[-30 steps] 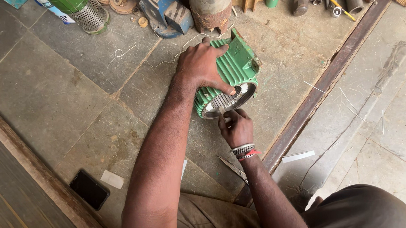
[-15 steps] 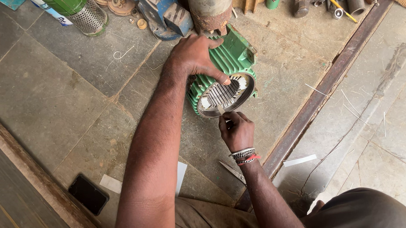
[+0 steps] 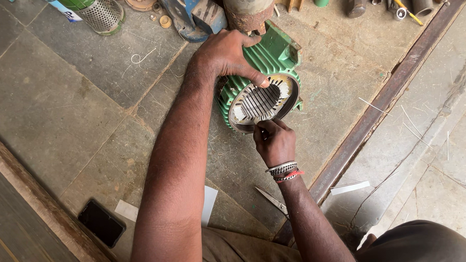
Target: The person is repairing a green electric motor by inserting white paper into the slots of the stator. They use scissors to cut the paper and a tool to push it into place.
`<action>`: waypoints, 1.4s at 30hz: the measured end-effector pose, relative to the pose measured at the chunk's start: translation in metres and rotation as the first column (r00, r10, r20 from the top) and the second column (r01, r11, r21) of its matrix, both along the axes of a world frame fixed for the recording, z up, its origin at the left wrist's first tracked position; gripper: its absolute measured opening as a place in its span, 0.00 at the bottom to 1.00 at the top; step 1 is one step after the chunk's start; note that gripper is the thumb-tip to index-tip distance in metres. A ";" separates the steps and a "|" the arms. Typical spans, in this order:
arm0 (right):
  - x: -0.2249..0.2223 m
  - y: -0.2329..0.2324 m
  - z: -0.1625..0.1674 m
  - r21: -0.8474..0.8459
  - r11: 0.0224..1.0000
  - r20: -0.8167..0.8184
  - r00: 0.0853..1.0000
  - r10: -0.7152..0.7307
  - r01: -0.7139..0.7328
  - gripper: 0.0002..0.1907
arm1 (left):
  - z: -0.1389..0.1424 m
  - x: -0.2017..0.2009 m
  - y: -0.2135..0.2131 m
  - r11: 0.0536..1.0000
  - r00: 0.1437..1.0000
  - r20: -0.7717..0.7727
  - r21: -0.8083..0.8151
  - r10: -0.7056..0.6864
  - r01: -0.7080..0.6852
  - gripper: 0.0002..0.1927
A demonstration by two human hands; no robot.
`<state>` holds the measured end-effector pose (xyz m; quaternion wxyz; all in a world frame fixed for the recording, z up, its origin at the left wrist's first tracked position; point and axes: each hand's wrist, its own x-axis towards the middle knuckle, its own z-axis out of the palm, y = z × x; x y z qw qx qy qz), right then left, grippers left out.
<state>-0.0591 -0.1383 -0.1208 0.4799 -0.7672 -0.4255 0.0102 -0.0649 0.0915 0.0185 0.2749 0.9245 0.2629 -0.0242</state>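
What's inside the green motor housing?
The green motor housing shows an open bore ringed with slotted laminations. The left hand covers its top; the right hand hides the lower rim. Deeper inside isn't visible.

Floor's pretty cluttered: a black phone [image 3: 101, 223] by the wooden ledge, white paper scraps [image 3: 127, 209] next to it, scissors [image 3: 272, 200] near the metal rail [image 3: 377, 108]. Up top there's a mesh-bottomed green can [image 3: 98, 11], a blue vise [image 3: 195, 14], a rusty pipe [image 3: 248, 9], and a screwdriver [image 3: 407, 8].

Dusty grey stone-slab floor [image 3: 61, 101]
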 end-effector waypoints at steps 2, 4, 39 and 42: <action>0.000 0.002 0.000 -0.013 1.000 0.003 1.000 0.000 0.000 0.04 | 0.000 0.000 0.002 1.000 1.000 -0.011 0.000 0.009 -0.009 0.72; 0.000 0.003 0.000 -0.021 1.000 0.020 1.000 -0.001 0.001 0.04 | 0.000 0.000 0.003 1.000 1.000 -0.021 -0.011 0.023 -0.024 0.71; -0.024 -0.018 -0.028 -0.115 0.992 0.181 0.981 0.067 -0.047 0.36 | 0.006 0.001 0.007 0.997 0.999 -0.023 -0.053 0.049 -0.051 0.70; -0.018 -0.018 -0.042 0.086 0.995 0.170 0.984 -0.055 0.041 0.34 | 0.008 0.001 0.006 0.994 0.998 -0.033 -0.094 0.051 -0.054 0.70</action>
